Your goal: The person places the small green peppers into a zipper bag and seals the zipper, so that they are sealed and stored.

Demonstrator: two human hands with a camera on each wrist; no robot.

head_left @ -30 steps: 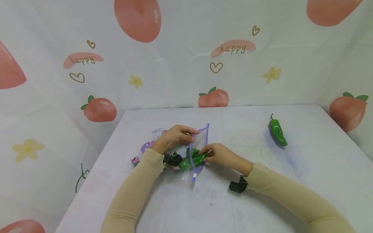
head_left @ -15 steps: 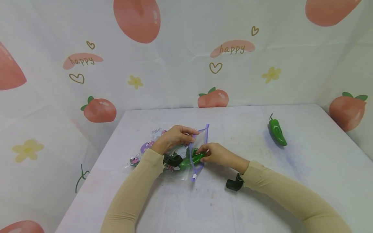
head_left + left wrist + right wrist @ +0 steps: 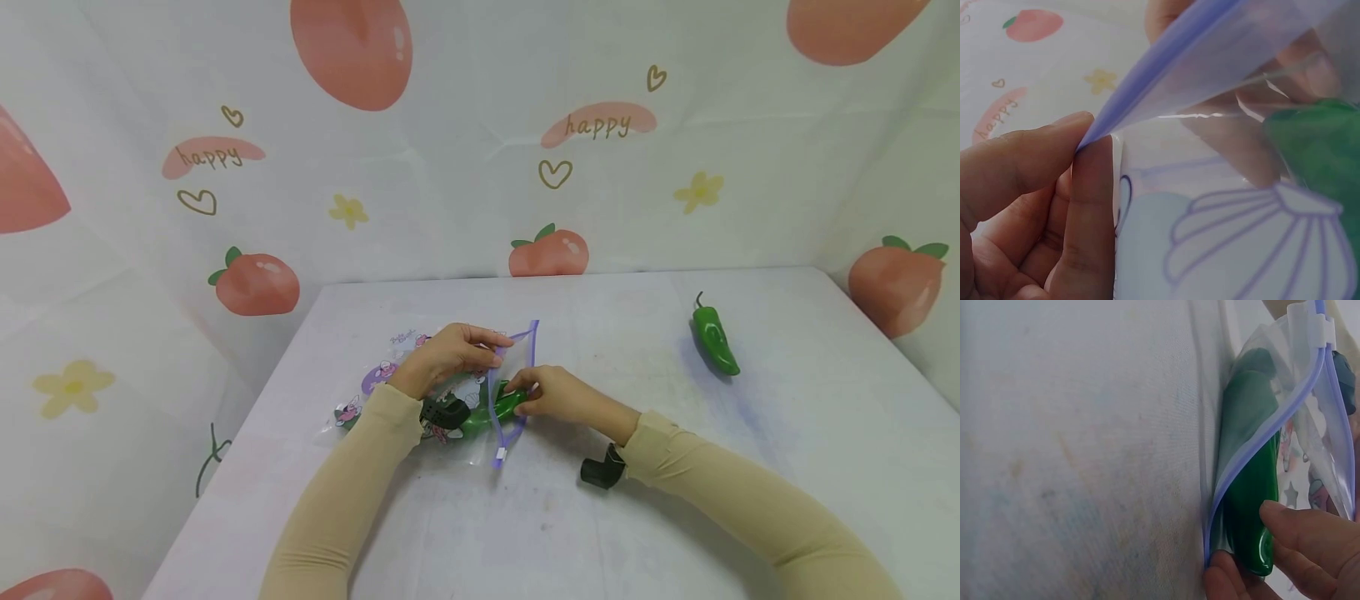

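Observation:
A clear zip bag (image 3: 480, 450) with a purple edge and printed cartoon figures lies on the table, its mouth parted toward the right. My left hand (image 3: 450, 358) pinches the purple edge between thumb and finger, as the left wrist view shows. At the mouth, my right hand (image 3: 557, 393) holds the end of a green pepper (image 3: 1250, 500), most of which is inside the bag. More green shows through the plastic, partly hidden by my left hand and wrist. A white slider (image 3: 1322, 331) sits at one end of the zip.
Another green pepper (image 3: 716, 340) with a thin stem lies at the back right of the table (image 3: 637, 533). Behind stands a white cloth wall (image 3: 450, 192) printed with peaches, flowers and words. A black camera mount (image 3: 602, 468) hangs at the right wrist.
My right hand has moved slightly left, pushing the pepper a little deeper into the bag. The left hand keeps its place on the bag's edge.

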